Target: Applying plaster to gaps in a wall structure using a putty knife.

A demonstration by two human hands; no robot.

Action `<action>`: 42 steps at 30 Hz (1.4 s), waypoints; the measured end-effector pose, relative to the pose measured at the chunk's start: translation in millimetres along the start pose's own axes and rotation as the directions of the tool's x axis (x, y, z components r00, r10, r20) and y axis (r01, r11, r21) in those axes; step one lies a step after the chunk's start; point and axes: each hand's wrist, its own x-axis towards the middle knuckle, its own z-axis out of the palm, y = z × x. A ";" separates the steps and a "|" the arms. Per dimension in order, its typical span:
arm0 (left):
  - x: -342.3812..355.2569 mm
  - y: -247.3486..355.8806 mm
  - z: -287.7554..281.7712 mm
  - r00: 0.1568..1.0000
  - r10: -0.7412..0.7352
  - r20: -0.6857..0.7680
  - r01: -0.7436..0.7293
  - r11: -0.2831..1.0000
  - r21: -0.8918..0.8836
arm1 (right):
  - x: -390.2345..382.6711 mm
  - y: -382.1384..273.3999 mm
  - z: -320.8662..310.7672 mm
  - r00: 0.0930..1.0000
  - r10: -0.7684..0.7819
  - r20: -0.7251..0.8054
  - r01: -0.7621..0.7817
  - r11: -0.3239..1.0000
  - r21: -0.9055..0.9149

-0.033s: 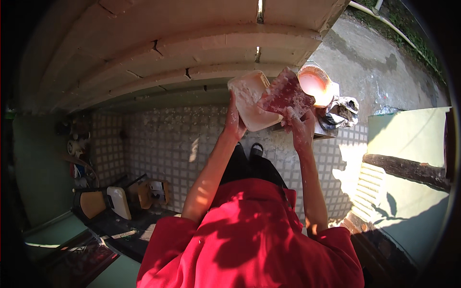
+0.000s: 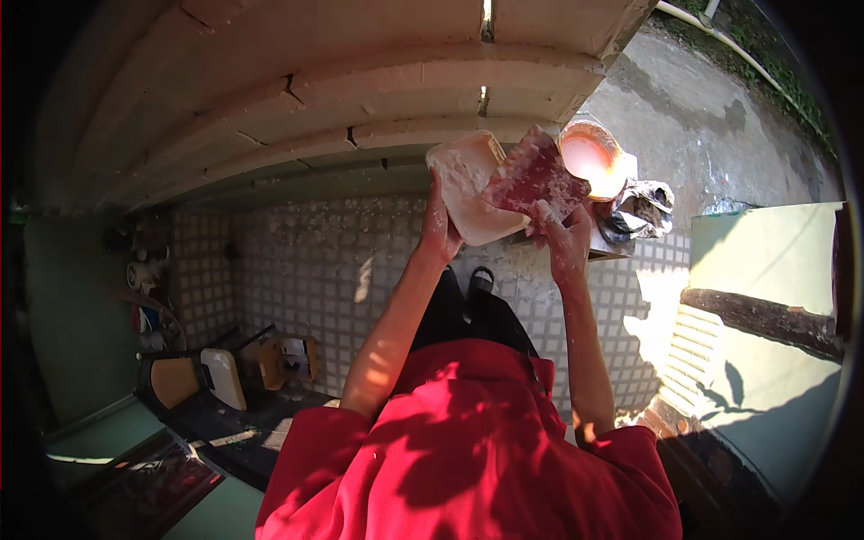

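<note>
Dark red flat piece point(image 2: 538, 171), roughly three-sided, crusted with clumpy whitish paste, sits over right side of pale tub point(image 2: 486, 227). Right hand point(image 2: 567, 245) pinches its lower edge, fingers smeared white. Tub smooth, round-cornered, plastic-looking, lumpy paste inside; left hand point(image 2: 438, 227) grips its left side, thumb up the wall, other fingers mostly hidden. Just right: round bucket point(image 2: 619, 173), smooth pinkish contents; crumpled black-and-white sheet point(image 2: 646, 205) near it. Below, grid-patterned floor point(image 2: 310, 270), white-speckled.

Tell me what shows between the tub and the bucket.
In the head view, a white-crusted red piece, held by the right hand, shows between the tub and the bucket, overlapping the tub's edge.
</note>
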 end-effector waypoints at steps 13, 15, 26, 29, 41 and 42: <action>55.9 -36.6 -36.0 0.992 -0.076 -0.100 0.077 0.997 0.000 | 30.7 83.5 -22.0 0.960 -0.061 -0.275 0.093 0.990 0.105; 75.3 -46.2 -46.9 0.994 -0.083 -0.075 0.083 0.997 -0.003 | 43.3 92.9 -22.5 0.934 -0.117 -0.336 0.164 0.980 0.116; 130.1 -90.6 -96.8 0.993 0.038 -0.111 -0.034 0.999 0.036 | 163.6 147.4 -63.3 0.710 -0.553 -0.437 0.490 0.833 -0.257; 123.6 -95.4 -104.5 0.991 0.073 -0.109 -0.071 0.997 0.020 | 189.8 151.5 -66.1 0.619 -0.660 -0.426 0.485 0.747 -0.453; 52.2 -88.4 -176.3 0.949 0.054 -0.310 -0.047 0.998 0.031 | 232.0 179.6 38.3 0.468 -0.816 -0.338 0.345 0.522 -0.780; 48.6 -85.6 -179.6 0.947 0.053 -0.316 -0.043 0.998 0.039 | 231.1 180.9 44.0 0.504 -0.798 -0.330 0.358 0.540 -0.762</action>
